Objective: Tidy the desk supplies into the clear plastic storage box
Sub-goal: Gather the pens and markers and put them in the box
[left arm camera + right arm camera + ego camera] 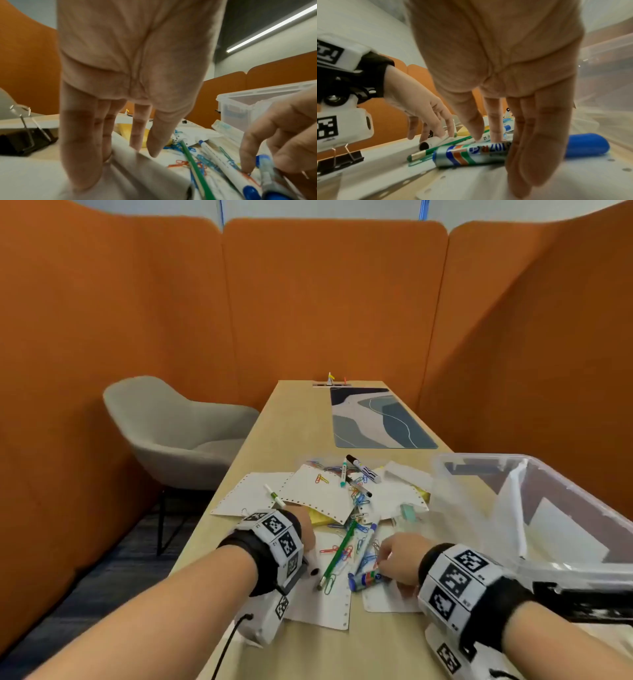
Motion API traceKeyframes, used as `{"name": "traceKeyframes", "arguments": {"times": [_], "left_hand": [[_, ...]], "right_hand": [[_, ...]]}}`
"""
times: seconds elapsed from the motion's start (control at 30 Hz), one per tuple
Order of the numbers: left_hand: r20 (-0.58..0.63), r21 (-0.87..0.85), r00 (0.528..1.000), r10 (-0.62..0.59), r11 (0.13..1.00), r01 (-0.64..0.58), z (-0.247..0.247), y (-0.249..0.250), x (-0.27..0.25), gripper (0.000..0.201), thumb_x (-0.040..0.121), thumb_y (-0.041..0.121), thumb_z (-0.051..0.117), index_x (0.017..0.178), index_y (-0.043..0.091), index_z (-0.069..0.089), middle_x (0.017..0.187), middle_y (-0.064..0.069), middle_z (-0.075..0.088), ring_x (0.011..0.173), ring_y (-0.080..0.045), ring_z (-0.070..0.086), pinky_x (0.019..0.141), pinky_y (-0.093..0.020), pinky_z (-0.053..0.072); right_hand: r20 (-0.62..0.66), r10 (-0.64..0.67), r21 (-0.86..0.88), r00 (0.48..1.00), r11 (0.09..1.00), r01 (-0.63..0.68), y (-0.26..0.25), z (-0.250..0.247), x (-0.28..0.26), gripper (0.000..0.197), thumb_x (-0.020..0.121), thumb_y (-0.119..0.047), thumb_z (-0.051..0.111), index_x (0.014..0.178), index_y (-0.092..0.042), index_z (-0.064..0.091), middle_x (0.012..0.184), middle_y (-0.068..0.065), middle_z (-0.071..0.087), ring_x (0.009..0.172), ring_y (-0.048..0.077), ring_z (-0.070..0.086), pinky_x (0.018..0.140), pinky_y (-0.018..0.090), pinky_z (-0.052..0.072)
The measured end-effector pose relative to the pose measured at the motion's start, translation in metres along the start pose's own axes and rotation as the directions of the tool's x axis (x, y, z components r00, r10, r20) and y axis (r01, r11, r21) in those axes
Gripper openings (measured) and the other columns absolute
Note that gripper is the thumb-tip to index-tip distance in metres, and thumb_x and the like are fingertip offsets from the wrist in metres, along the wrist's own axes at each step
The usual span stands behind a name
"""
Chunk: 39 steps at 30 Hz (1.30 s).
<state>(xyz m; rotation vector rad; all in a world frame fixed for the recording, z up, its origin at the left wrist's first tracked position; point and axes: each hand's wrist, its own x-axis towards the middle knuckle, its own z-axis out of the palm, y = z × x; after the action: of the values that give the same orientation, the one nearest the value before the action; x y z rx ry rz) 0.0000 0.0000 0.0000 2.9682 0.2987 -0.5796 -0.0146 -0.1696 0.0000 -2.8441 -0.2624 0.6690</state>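
Pens, a green pencil (337, 556), coloured paper clips (359, 498) and loose papers (318, 498) lie heaped on the wooden desk. The clear storage box (565, 508) stands at the right. My left hand (310, 546) reaches down with straight fingers, which rest on a white marker (429, 143); its thumb (157, 142) sits on the marker's other side. My right hand (385, 559) hovers low over a striped marker with a blue cap (471, 154). Its fingers (530, 148) touch the near side and its thumb lies beyond. A white pen with blue ends (223, 166) lies between the hands.
A black binder clip (22, 142) sits on paper left of my left hand. A patterned desk mat (376, 419) lies further back, and a grey chair (171, 433) stands left of the desk. Orange partitions enclose the booth. Bare desk shows near the front edge.
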Motion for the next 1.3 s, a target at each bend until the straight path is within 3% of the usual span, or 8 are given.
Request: {"name": "traceKeyframes", "arguments": {"times": [0.07, 0.23, 0.37, 0.57, 0.7, 0.87, 1.03, 1.3], "left_hand": [[-0.005, 0.014, 1.0, -0.023, 1.0, 0.023, 0.006, 0.0, 0.006, 0.027, 0.092, 0.021, 0.048, 0.068, 0.008, 0.049, 0.083, -0.007, 0.059, 0.085, -0.024, 0.053, 0.072, -0.028, 0.044], [0.001, -0.053, 0.998, -0.06, 0.997, 0.06, 0.006, -0.002, 0.0, 0.03, 0.092, 0.019, 0.047, 0.116, 0.003, 0.056, 0.122, -0.012, 0.061, 0.111, -0.024, 0.06, 0.089, -0.028, 0.049], [0.086, -0.288, 0.994, -0.069, 0.953, 0.091, -0.006, -0.009, -0.015, 0.016, 0.086, 0.01, 0.05, 0.072, 0.006, 0.054, 0.069, -0.008, 0.066, 0.081, -0.026, 0.063, 0.079, -0.03, 0.052], [0.119, -0.754, 0.992, 0.041, 0.654, 0.064, -0.017, -0.027, -0.023, 0.01, 0.081, -0.002, 0.062, 0.076, 0.0, 0.054, 0.07, -0.015, 0.059, 0.058, -0.024, 0.062, 0.07, -0.036, 0.06], [0.098, -0.963, 0.987, 0.129, 0.264, 0.061, -0.012, -0.023, -0.023, 0.023, 0.085, -0.017, 0.045, 0.095, 0.003, 0.051, 0.075, -0.012, 0.053, 0.064, -0.021, 0.06, 0.055, -0.025, 0.055], [0.049, -0.999, 0.987, 0.155, -0.011, 0.051, -0.012, 0.008, -0.02, 0.021, 0.094, 0.026, 0.053, 0.091, 0.006, 0.059, 0.066, -0.002, 0.045, 0.052, -0.009, 0.041, 0.038, -0.014, 0.038], [-0.026, -0.998, 0.995, 0.099, -0.058, -0.02, -0.019, 0.021, -0.01, 0.024, 0.093, 0.027, 0.054, 0.075, 0.013, 0.059, 0.068, -0.001, 0.058, 0.051, -0.008, 0.047, 0.051, -0.018, 0.037], [0.041, -0.97, 0.993, -0.113, -0.243, 0.012, -0.043, -0.027, 0.0, 0.034, 0.098, 0.025, 0.045, 0.067, 0.011, 0.042, 0.04, -0.002, 0.051, 0.057, -0.021, 0.049, 0.063, -0.033, 0.046]], "right_hand": [[-0.028, 0.011, 0.019, 1.0, 1.0, -0.01, 0.002, 0.001, 0.003, 0.016, 0.092, -0.023, 0.048, 0.097, -0.009, 0.057, 0.093, 0.006, 0.06, 0.057, 0.014, 0.047, 0.053, 0.018, 0.039], [-0.034, 0.036, -0.08, 0.999, 0.996, -0.039, -0.002, 0.0, 0.004, 0.03, 0.087, -0.036, 0.056, 0.105, -0.012, 0.057, 0.098, 0.004, 0.057, 0.085, 0.018, 0.05, 0.069, 0.024, 0.042], [-0.03, 0.076, -0.187, 0.997, 0.979, -0.081, -0.006, 0.001, -0.002, 0.021, 0.088, -0.023, 0.057, 0.076, -0.007, 0.05, 0.076, 0.001, 0.053, 0.086, 0.019, 0.053, 0.072, 0.023, 0.043], [-0.093, 0.083, 0.225, 0.992, 0.973, -0.06, -0.007, -0.007, -0.015, 0.041, 0.092, -0.013, 0.048, 0.128, 0.003, 0.038, 0.079, 0.007, 0.054, 0.074, 0.018, 0.062, 0.045, 0.017, 0.042], [-0.095, 0.016, 0.655, 0.995, 0.754, 0.05, -0.014, -0.017, -0.018, 0.04, 0.092, -0.007, 0.044, 0.13, 0.004, 0.04, 0.074, 0.007, 0.053, 0.063, 0.021, 0.062, 0.061, 0.035, 0.06], [-0.196, -0.068, 0.839, 0.978, 0.504, 0.203, -0.033, -0.027, -0.009, 0.033, 0.094, -0.007, 0.048, 0.126, 0.001, 0.048, 0.078, 0.004, 0.055, 0.062, 0.011, 0.056, 0.045, 0.022, 0.053], [-0.358, -0.082, 0.637, 0.93, 0.707, 0.307, -0.046, -0.032, 0.014, 0.025, 0.09, -0.021, 0.056, 0.082, -0.005, 0.073, 0.08, 0.018, 0.069, 0.072, 0.025, 0.061, 0.08, 0.041, 0.053], [-0.456, 0.155, 0.33, 0.876, 0.944, 0.005, -0.044, -0.066, 0.091, 0.033, 0.094, -0.027, 0.048, 0.082, 0.0, 0.061, 0.085, 0.014, 0.058, 0.084, 0.031, 0.053, 0.061, 0.026, 0.037]]}}
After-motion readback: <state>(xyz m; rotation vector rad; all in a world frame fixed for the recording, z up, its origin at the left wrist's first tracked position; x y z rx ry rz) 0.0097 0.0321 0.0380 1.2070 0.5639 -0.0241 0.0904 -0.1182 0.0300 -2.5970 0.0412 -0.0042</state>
